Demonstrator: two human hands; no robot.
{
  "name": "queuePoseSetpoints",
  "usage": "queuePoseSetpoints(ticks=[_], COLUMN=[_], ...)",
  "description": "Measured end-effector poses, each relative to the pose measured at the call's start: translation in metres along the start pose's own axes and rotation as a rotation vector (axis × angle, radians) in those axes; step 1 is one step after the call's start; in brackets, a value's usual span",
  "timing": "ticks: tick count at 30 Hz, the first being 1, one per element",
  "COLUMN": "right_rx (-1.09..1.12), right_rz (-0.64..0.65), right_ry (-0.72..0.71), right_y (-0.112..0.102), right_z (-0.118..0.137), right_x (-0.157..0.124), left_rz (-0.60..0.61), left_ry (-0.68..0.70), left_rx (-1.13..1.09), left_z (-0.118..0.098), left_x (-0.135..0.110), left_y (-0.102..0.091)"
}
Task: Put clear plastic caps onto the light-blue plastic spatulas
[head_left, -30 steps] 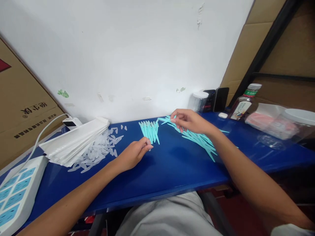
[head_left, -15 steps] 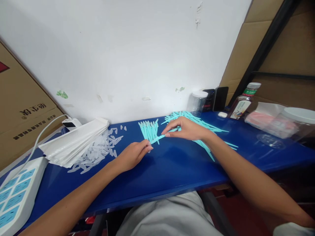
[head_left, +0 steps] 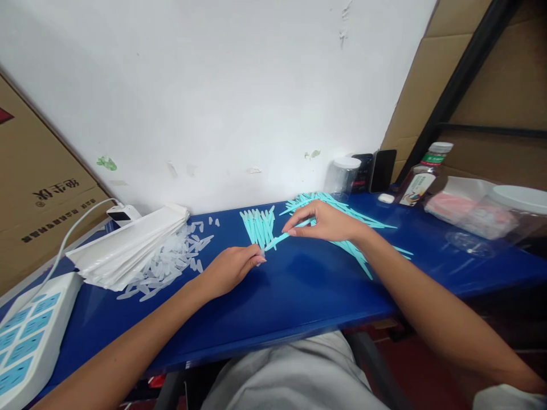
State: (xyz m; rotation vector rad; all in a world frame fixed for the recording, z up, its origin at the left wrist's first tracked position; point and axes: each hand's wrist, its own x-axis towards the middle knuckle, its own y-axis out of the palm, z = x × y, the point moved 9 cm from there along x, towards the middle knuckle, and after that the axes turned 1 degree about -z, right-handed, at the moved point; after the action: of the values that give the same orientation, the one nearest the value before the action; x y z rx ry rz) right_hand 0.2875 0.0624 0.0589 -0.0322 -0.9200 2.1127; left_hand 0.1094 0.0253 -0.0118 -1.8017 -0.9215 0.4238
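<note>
My right hand [head_left: 327,223] pinches one teal plastic stick [head_left: 282,238] and holds it slanted, its lower tip pointing at my left hand. My left hand [head_left: 233,269] rests on the blue table [head_left: 299,290] with fingers curled in a pinch on a small clear cap [head_left: 261,251] at the fingertips. Just behind the fingers lies a tidy row of teal sticks [head_left: 258,225]. A loose heap of teal sticks [head_left: 342,219] spreads behind and to the right of my right hand.
A pile of clear plastic caps [head_left: 168,263] and a stack of white bags [head_left: 128,245] lie at the left. A white power strip [head_left: 23,336] sits at the near left corner. Jars, a phone, a bottle [head_left: 423,176] and plastic tubs crowd the back right.
My right hand lifted one teal stick from the loose heap and carried it left and down toward my left hand. The left hand stayed in place, fingers still pinched.
</note>
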Motion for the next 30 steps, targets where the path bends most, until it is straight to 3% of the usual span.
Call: queuePoseSetpoints(ticks=[13, 24, 30], right_rx=[0.007, 0.084, 0.113], right_rz=[0.002, 0.125, 0.147], right_ry=[0.007, -0.008, -0.002], right_y=[0.0, 0.037, 0.041], right_z=[-0.001, 0.002, -0.002], right_x=[-0.001, 0.002, 0.004], left_rz=[0.017, -0.01, -0.012], left_ry=[0.021, 0.1, 0.085], left_rx=[0.068, 0.157, 0.135], left_z=[-0.001, -0.009, -0.007], left_x=[0.0, -0.001, -0.002], left_y=[0.004, 0.003, 0.006])
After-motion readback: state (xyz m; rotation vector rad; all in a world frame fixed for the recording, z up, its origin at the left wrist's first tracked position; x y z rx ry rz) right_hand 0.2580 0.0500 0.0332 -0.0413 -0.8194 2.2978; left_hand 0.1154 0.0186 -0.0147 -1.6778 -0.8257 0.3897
